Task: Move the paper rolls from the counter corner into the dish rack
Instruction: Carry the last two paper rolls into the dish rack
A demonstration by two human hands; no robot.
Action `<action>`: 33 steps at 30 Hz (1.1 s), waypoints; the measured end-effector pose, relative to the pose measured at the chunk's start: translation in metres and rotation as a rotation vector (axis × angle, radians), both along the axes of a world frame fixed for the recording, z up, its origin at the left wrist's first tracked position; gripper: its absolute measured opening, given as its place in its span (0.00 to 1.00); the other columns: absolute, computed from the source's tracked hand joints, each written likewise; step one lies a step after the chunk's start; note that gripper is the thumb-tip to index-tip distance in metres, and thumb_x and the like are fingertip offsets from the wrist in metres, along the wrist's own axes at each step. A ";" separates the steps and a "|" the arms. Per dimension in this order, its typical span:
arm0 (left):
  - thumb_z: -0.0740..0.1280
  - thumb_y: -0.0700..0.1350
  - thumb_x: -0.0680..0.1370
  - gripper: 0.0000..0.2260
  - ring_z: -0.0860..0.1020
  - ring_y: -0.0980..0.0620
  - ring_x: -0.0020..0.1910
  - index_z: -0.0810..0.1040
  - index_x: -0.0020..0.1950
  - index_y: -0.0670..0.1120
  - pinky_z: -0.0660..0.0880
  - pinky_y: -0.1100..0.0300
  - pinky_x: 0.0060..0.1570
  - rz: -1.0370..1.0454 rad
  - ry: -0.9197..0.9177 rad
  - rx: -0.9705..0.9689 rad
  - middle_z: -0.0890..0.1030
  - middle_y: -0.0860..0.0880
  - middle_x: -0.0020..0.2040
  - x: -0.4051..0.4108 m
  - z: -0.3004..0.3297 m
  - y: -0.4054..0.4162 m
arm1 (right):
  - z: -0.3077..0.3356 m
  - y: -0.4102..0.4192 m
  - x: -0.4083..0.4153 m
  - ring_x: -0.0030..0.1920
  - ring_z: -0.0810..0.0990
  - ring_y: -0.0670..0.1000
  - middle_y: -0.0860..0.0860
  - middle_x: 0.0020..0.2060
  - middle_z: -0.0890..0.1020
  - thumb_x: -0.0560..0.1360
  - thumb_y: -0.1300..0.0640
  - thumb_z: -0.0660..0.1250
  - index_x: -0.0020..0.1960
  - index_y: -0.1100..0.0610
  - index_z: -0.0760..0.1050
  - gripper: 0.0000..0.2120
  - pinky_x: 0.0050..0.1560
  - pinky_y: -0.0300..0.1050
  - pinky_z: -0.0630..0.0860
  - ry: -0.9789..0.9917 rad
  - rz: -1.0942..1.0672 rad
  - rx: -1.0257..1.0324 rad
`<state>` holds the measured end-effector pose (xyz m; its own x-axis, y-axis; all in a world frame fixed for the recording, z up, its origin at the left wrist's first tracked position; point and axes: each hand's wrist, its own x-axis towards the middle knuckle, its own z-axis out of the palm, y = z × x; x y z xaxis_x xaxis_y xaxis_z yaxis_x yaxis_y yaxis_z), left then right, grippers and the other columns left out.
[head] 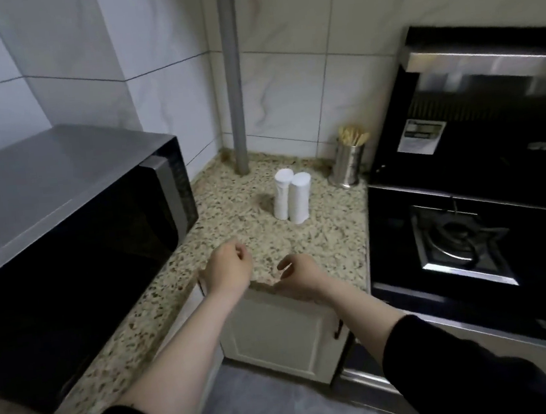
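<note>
Stove label [421,139] unreadable. Two white paper rolls [292,198] upright, touching, at 12 o'clock; left hand [227,267] and right hand [301,276] loosely curled, empty.

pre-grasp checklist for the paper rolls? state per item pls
1. Paper rolls upright, side by side on the counter: ok.
2. Left hand empty: ok.
3. Right hand empty: ok.
4. Path from hands to rolls free of things: ok.
5. Metal holder stands apart from rolls: ok.
6. Dish rack location: cannot tell, not in view.
</note>
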<state>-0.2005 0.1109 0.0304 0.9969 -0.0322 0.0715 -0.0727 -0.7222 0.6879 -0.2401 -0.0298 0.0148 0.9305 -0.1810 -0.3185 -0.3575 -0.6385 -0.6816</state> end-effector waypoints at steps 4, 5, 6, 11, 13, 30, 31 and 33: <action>0.63 0.44 0.75 0.06 0.80 0.42 0.46 0.79 0.47 0.47 0.77 0.52 0.44 -0.081 -0.006 0.012 0.83 0.45 0.47 0.057 0.001 -0.043 | 0.001 -0.040 0.045 0.42 0.78 0.52 0.54 0.44 0.78 0.68 0.57 0.75 0.60 0.61 0.74 0.23 0.46 0.47 0.77 -0.018 -0.113 0.006; 0.63 0.44 0.75 0.06 0.80 0.44 0.46 0.78 0.48 0.47 0.76 0.53 0.44 -0.096 -0.005 0.018 0.83 0.46 0.48 0.072 0.001 -0.050 | 0.001 -0.048 0.056 0.43 0.78 0.52 0.54 0.46 0.79 0.68 0.57 0.75 0.60 0.61 0.73 0.23 0.47 0.48 0.78 -0.021 -0.134 0.011; 0.63 0.44 0.76 0.06 0.79 0.46 0.45 0.78 0.49 0.47 0.75 0.55 0.43 -0.111 -0.004 0.020 0.83 0.46 0.49 0.089 0.002 -0.059 | 0.001 -0.057 0.069 0.43 0.78 0.52 0.55 0.47 0.79 0.68 0.56 0.75 0.61 0.61 0.73 0.24 0.46 0.48 0.78 -0.020 -0.156 0.012; 0.63 0.44 0.77 0.07 0.74 0.52 0.41 0.77 0.52 0.46 0.69 0.59 0.38 -0.189 -0.036 0.032 0.82 0.48 0.51 0.157 0.011 -0.095 | -0.001 -0.091 0.122 0.45 0.78 0.53 0.57 0.54 0.79 0.68 0.57 0.75 0.63 0.60 0.71 0.26 0.42 0.46 0.78 -0.021 -0.241 0.020; 0.64 0.44 0.77 0.08 0.75 0.52 0.43 0.76 0.55 0.47 0.69 0.58 0.39 -0.226 -0.052 0.037 0.82 0.48 0.53 0.179 0.013 -0.107 | -0.002 -0.102 0.140 0.45 0.78 0.53 0.57 0.55 0.79 0.68 0.58 0.75 0.63 0.60 0.70 0.26 0.44 0.48 0.79 -0.024 -0.279 0.014; 0.71 0.33 0.68 0.47 0.62 0.41 0.73 0.48 0.76 0.59 0.71 0.45 0.64 -0.616 0.122 0.408 0.50 0.50 0.79 0.289 -0.030 -0.171 | -0.028 -0.155 0.234 0.67 0.69 0.57 0.56 0.68 0.68 0.62 0.54 0.78 0.72 0.58 0.57 0.46 0.61 0.50 0.71 0.054 -0.277 -0.058; 0.72 0.33 0.68 0.48 0.63 0.40 0.72 0.47 0.76 0.59 0.72 0.46 0.63 -0.625 0.143 0.411 0.48 0.50 0.79 0.292 -0.032 -0.174 | -0.030 -0.157 0.237 0.67 0.70 0.58 0.56 0.68 0.69 0.62 0.55 0.78 0.72 0.58 0.57 0.45 0.59 0.49 0.72 0.057 -0.259 -0.058; 0.73 0.32 0.67 0.50 0.65 0.41 0.71 0.45 0.76 0.58 0.74 0.48 0.61 -0.647 0.171 0.418 0.48 0.50 0.79 0.298 -0.035 -0.177 | -0.032 -0.159 0.241 0.66 0.71 0.58 0.56 0.67 0.70 0.63 0.55 0.78 0.72 0.59 0.58 0.44 0.55 0.47 0.72 0.053 -0.247 -0.052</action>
<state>0.0975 -0.0662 -0.0050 0.7671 -0.6001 -0.2268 -0.4844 -0.7736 0.4085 0.0009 -0.1889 -0.0174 0.8383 -0.4179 -0.3501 -0.5413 -0.5610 -0.6264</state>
